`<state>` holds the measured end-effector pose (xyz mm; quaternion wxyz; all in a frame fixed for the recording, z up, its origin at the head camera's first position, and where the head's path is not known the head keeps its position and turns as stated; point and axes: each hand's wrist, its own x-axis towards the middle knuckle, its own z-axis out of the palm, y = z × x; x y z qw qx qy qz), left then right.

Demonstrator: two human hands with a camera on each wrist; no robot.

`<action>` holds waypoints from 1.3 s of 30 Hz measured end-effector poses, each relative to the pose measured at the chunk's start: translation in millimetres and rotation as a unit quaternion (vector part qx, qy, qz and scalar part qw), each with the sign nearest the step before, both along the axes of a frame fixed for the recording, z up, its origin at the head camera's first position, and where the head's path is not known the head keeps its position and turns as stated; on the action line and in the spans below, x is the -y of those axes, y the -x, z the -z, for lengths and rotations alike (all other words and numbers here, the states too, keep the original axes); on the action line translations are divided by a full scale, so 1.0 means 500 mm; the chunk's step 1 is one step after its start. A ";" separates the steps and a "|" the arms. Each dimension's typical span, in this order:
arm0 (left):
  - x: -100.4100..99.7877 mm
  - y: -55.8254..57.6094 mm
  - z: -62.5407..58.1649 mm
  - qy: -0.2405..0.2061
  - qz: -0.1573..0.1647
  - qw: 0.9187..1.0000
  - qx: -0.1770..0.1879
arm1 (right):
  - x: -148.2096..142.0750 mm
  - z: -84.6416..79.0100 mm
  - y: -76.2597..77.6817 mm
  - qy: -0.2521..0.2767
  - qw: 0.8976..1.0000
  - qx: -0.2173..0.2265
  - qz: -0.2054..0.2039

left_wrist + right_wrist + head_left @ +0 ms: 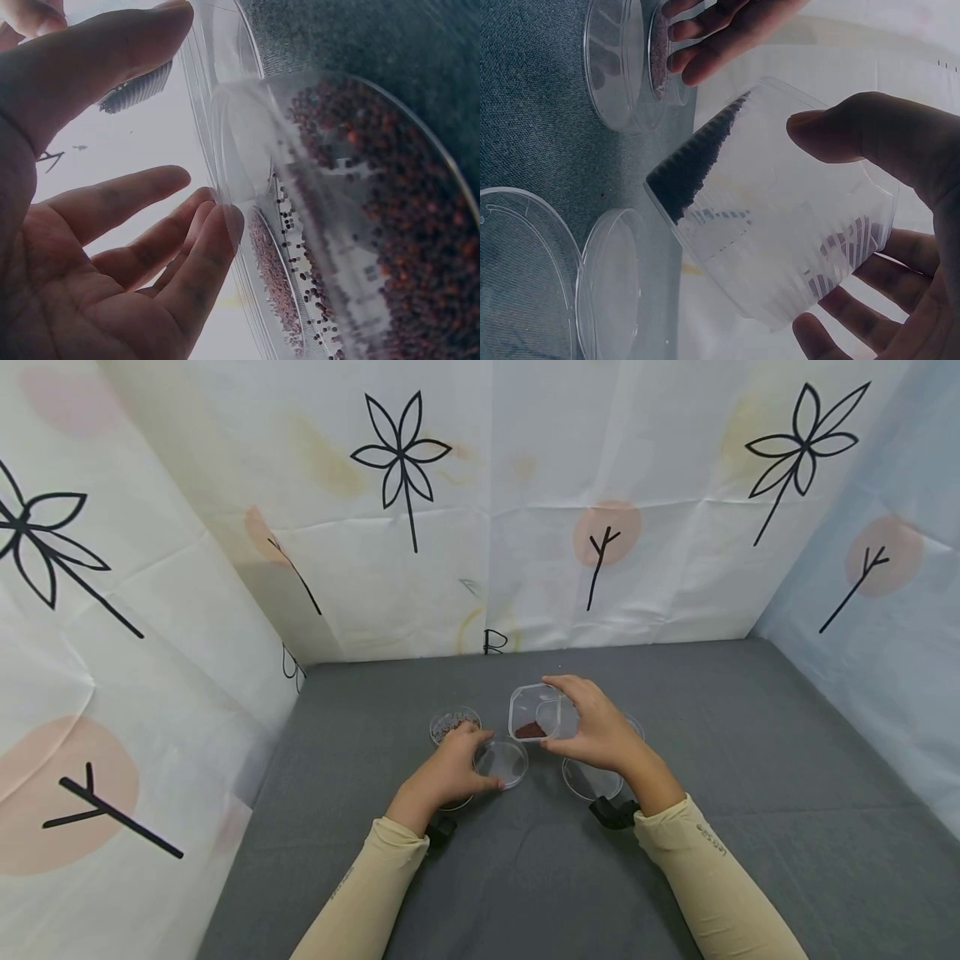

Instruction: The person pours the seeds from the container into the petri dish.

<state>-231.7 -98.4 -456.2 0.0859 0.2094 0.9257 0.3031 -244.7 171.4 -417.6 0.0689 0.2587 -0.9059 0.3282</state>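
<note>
My right hand (600,731) grips a clear plastic container (536,702), thumb on one side and fingers on the other. Dark red grains (697,165) are heaped in a corner of this tilted container. Just below and left of it stands a clear round dish (512,764). My left hand (446,770) is beside that dish, thumb and fingers spread at its near-left side. In the left wrist view, a dish of dark red seeds (420,217) is close to the fingers. Behind the left hand, another round dish (444,717) holds small pinkish grains, partly covered by the fingers.
On the grey tabletop (750,735), another clear round dish (581,783) lies under the right wrist. One more clear dish (637,727) shows partly behind the right hand. Patterned white cloth (525,468) hangs along the back and both sides.
</note>
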 end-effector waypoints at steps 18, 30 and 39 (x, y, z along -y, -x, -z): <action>0.001 0.002 0.004 -0.003 0.006 1.000 0.006 | -0.003 -0.002 0.000 -0.006 1.000 0.008 -0.015; 0.000 0.002 0.005 -0.001 0.008 1.000 0.003 | -0.005 -0.001 0.002 -0.015 1.000 0.013 -0.018; 0.002 0.002 0.003 -0.007 0.005 1.000 0.015 | -0.003 -0.002 0.001 -0.023 0.999 0.030 -0.025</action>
